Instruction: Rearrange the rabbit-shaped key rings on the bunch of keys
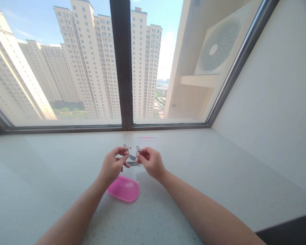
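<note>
My left hand (114,163) pinches a small brown loop piece (126,149) shaped like rabbit ears, its loops pointing up. A similar brown loop piece (138,150) is pinched between the fingertips of my right hand (151,162). The two pieces are held close together but apart; whether they are wire or cord I cannot make out. Thin dark strips (134,163) lie on the white sill below and between my hands, partly hidden by my fingers. Nearer to me, by my left wrist, sits a shallow pink tray (126,190), its left end partly covered by my hand.
Behind my hands, a clear bag with a pink strip (146,137) lies on the pale speckled sill (193,170). A dark window frame (126,128) borders the far edge. A white wall (270,102) rises on the right.
</note>
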`<state>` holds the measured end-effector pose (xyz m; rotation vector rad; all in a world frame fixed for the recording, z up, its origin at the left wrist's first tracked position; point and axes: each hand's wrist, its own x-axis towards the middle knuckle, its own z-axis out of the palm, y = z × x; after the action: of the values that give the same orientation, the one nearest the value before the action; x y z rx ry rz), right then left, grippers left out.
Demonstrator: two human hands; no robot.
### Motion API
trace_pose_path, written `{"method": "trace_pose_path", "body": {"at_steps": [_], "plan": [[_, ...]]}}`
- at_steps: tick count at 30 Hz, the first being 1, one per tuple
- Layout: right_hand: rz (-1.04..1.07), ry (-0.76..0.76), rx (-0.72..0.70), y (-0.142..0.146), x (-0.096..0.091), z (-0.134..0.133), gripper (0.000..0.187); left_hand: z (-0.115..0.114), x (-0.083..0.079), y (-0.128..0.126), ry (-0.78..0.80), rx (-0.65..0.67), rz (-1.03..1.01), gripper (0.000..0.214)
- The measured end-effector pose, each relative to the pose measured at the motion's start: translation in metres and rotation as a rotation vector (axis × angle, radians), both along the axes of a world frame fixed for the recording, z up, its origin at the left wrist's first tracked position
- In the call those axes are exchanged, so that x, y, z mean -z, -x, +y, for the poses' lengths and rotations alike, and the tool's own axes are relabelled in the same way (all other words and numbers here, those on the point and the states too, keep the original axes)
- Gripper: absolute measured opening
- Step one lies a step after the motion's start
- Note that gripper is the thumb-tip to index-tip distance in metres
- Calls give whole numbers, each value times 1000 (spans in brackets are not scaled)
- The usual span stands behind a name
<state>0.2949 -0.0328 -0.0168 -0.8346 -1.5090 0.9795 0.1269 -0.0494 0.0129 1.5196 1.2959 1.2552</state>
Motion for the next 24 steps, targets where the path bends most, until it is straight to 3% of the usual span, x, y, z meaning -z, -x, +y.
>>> {"method": "trace_pose_path", "body": {"at_steps": [6,16,24], "plan": [[-31,80,16,-1,5,4,19,8,7,9,-15,-70,66,26],[-46,84,39,-1,2,4,18,9,7,6,1,-38,-6,26],[-39,73,-24,-1,3,1,23,11,6,5,37,-22,9,24]]}}
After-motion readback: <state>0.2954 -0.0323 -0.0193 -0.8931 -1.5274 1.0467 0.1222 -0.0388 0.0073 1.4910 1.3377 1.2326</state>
